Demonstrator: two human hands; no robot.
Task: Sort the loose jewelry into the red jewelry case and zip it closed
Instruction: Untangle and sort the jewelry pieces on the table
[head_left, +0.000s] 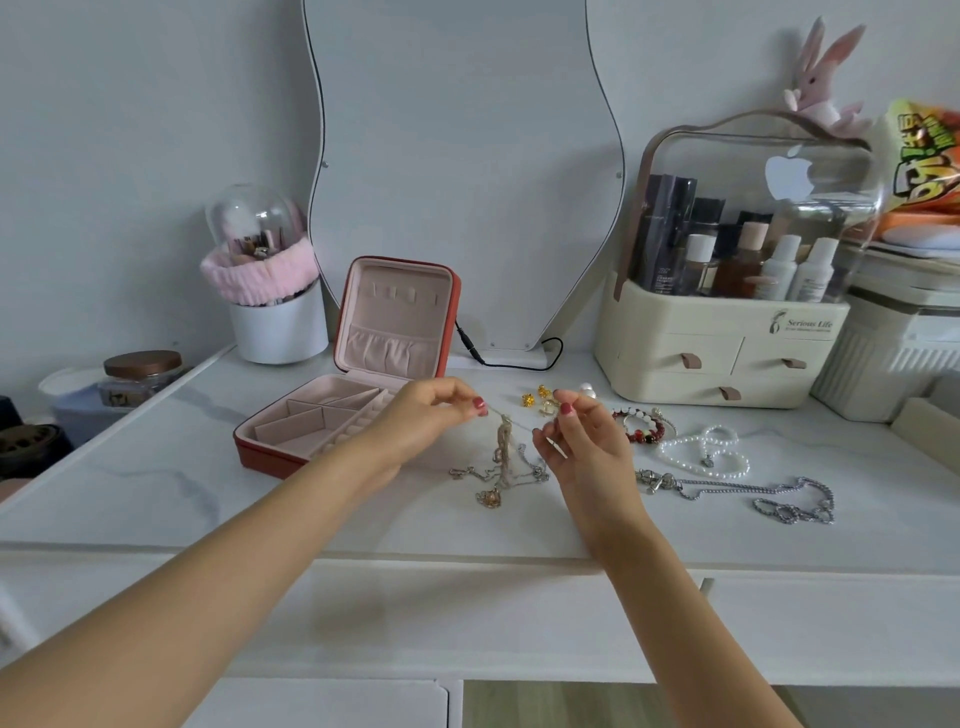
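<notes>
A white dressing table (156, 467) is seen from above, with two bare arms reaching in from six o'clock. A fine gold chain (503, 441) is held stretched between the hands: one end is pinched by the thumb and fingertips of the left hand (431, 415), the other by those of the right hand (576, 431). The held span runs roughly from nine to three o'clock, dipping slightly toward the right. From its middle a tangled clump hangs down toward six o'clock, its pendant end resting on the tabletop among other thin chains.

The red jewelry case (353, 400) lies open at about ten o'clock from the chain, its lid upright and its pink compartments showing nothing inside. The left hand is the nearer to it, just beside its front right corner.

At three o'clock from the right hand, more loose pieces are spread: gold earrings (535, 397), a red bead bracelet (644, 428), a pearl strand (706, 452) and a silver chain (769, 499).

The tangle probably needs loosening before the chain is carried left, toward ten o'clock, into the case; most sorting appears not yet done
</notes>
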